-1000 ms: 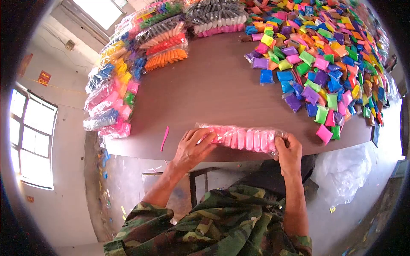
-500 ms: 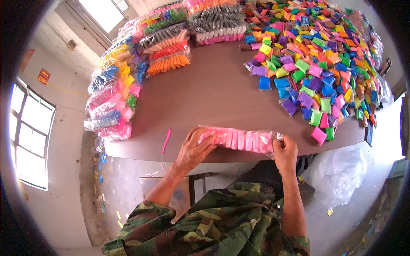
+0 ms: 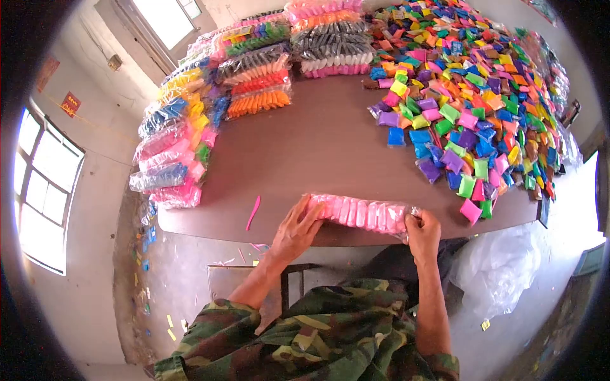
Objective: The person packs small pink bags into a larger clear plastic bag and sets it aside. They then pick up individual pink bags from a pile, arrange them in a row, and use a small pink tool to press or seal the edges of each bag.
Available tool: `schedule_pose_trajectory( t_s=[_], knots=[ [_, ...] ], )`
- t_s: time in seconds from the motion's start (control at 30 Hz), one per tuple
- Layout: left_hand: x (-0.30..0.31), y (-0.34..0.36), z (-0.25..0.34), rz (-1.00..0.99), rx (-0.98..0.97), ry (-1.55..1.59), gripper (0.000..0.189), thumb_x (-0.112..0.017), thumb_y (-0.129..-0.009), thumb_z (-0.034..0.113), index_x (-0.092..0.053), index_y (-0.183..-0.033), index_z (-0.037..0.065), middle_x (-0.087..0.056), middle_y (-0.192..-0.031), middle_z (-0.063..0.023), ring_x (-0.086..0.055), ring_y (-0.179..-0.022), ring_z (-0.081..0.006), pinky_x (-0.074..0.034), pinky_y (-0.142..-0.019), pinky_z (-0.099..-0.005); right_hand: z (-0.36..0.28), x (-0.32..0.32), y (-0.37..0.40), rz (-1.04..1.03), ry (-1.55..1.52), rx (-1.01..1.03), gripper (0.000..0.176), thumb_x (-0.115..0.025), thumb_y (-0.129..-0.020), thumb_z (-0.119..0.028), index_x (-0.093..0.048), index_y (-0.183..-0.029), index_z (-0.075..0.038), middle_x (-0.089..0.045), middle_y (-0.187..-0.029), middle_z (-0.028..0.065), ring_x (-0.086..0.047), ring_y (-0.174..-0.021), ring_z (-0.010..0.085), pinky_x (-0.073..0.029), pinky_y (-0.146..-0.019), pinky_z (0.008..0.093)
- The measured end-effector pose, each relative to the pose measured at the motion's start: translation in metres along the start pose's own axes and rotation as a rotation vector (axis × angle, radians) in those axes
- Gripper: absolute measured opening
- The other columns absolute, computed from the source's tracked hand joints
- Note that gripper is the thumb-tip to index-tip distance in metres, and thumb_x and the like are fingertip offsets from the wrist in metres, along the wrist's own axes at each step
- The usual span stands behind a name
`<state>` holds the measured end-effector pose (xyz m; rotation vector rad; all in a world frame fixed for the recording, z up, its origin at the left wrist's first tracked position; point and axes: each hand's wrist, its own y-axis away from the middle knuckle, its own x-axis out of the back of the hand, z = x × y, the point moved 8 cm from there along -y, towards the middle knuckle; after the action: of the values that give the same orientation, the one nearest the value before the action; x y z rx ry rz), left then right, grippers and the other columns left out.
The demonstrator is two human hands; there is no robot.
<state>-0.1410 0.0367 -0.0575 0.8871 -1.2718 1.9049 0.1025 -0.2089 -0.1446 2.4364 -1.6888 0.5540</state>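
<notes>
A long clear plastic bag [image 3: 359, 212] packed with a row of pink packets lies at the table's front edge. My left hand [image 3: 297, 223] is around the bag's left end, its fingers bent over the plastic. At the opposite end, my right hand [image 3: 423, 232] pinches the gathered plastic between thumb and fingers. To the left of my left hand, a thin pink plastic knife [image 3: 253, 213] rests on the brown table [image 3: 298, 146].
Filled bags in several colours, such as an orange one [image 3: 259, 103], are stacked at the back and left. A heap of loose coloured packets [image 3: 467, 120] covers the right side. Clear plastic sheeting [image 3: 499, 270] hangs below the right edge.
The view has shifted slightly. The bag stays between both hands, and my left hand's fingers have changed position a little over its left end.
</notes>
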Motion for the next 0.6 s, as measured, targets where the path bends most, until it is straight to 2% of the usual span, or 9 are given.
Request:
schedule_pose_trajectory(
  t_s=[0.1,0.2,0.3,0.4,0.43,0.5,0.53,0.6],
  knots=[
    [-0.004,0.002,-0.005,-0.034,-0.012,-0.001,0.055,-0.079,-0.097,0.014,-0.063,-0.149,0.015,-0.055,-0.154,-0.0260,-0.063,-0.133,-0.0440,-0.058,-0.107,-0.0491,-0.016,0.006,0.005,0.015,-0.050,-0.100,0.017,-0.072,-0.092,-0.013,-0.073,-0.097,0.004,-0.072,-0.081,0.0162,-0.069,-0.073,0.0232,-0.054,-0.070,0.0407],
    [0.000,-0.001,-0.005,-0.015,0.014,0.015,0.050,-0.079,-0.097,0.014,-0.066,-0.145,0.012,-0.060,-0.149,-0.0252,-0.066,-0.128,-0.0435,-0.059,-0.104,-0.0486,-0.032,0.011,0.005,-0.004,-0.038,-0.108,0.018,-0.070,-0.092,-0.009,-0.074,-0.106,0.002,-0.071,-0.079,0.0117,-0.067,-0.072,0.0199,-0.055,-0.071,0.0391],
    [0.020,-0.011,0.002,0.045,0.034,0.095,0.041,-0.078,-0.097,0.013,-0.070,-0.137,0.009,-0.067,-0.139,-0.0228,-0.070,-0.119,-0.0427,-0.061,-0.099,-0.0489,-0.017,0.009,-0.001,0.019,-0.166,-0.095,0.020,-0.067,-0.093,-0.005,-0.074,-0.112,-0.001,-0.068,-0.078,0.0054,-0.063,-0.069,0.0147,-0.054,-0.065,0.0354],
    [0.031,-0.021,0.003,-0.038,0.063,0.152,0.034,-0.078,-0.098,0.015,-0.074,-0.130,0.005,-0.072,-0.134,-0.0217,-0.073,-0.119,-0.0400,-0.062,-0.098,-0.0445,-0.067,0.023,0.000,-0.064,-0.280,-0.243,0.025,-0.065,-0.092,-0.002,-0.074,-0.116,-0.004,-0.065,-0.078,0.0006,-0.060,-0.066,0.0089,-0.051,-0.056,0.0305],
    [0.036,-0.025,0.004,-0.058,0.079,0.182,0.033,-0.078,-0.099,0.016,-0.075,-0.130,0.004,-0.073,-0.132,-0.0213,-0.074,-0.116,-0.0385,-0.063,-0.095,-0.0436,-0.065,0.021,-0.004,-0.110,-0.307,-0.247,0.024,-0.065,-0.095,-0.003,-0.075,-0.116,-0.007,-0.064,-0.078,-0.0011,-0.056,-0.064,0.0059,-0.049,-0.051,0.0263],
    [0.044,-0.034,0.005,-0.095,0.112,0.243,0.032,-0.077,-0.100,0.018,-0.075,-0.128,0.004,-0.074,-0.130,-0.0206,-0.076,-0.110,-0.0355,-0.063,-0.090,-0.0419,-0.071,0.018,-0.008,-0.229,-0.396,-0.385,0.022,-0.065,-0.097,-0.005,-0.075,-0.116,-0.009,-0.066,-0.081,-0.0008,-0.059,-0.064,0.0071,-0.052,-0.052,0.0268],
    [0.045,-0.034,0.000,-0.134,0.179,0.293,0.030,-0.077,-0.100,0.019,-0.075,-0.127,0.003,-0.076,-0.124,-0.0192,-0.077,-0.105,-0.0321,-0.063,-0.087,-0.0404,-0.073,0.015,-0.008,-0.289,-0.438,-0.455,0.021,-0.065,-0.099,-0.006,-0.076,-0.116,-0.010,-0.067,-0.082,-0.0007,-0.060,-0.065,0.0077,-0.054,-0.053,0.0270],
    [0.045,-0.035,-0.011,-0.201,0.311,0.391,0.028,-0.077,-0.102,0.020,-0.077,-0.123,0.002,-0.079,-0.112,-0.0166,-0.078,-0.095,-0.0253,-0.063,-0.081,-0.0373,-0.070,0.010,-0.014,-0.302,-0.532,-0.450,0.015,-0.065,-0.104,-0.015,-0.075,-0.113,-0.008,-0.071,-0.090,0.0008,-0.068,-0.069,0.0113,-0.057,-0.054,0.0291]
  ],
)
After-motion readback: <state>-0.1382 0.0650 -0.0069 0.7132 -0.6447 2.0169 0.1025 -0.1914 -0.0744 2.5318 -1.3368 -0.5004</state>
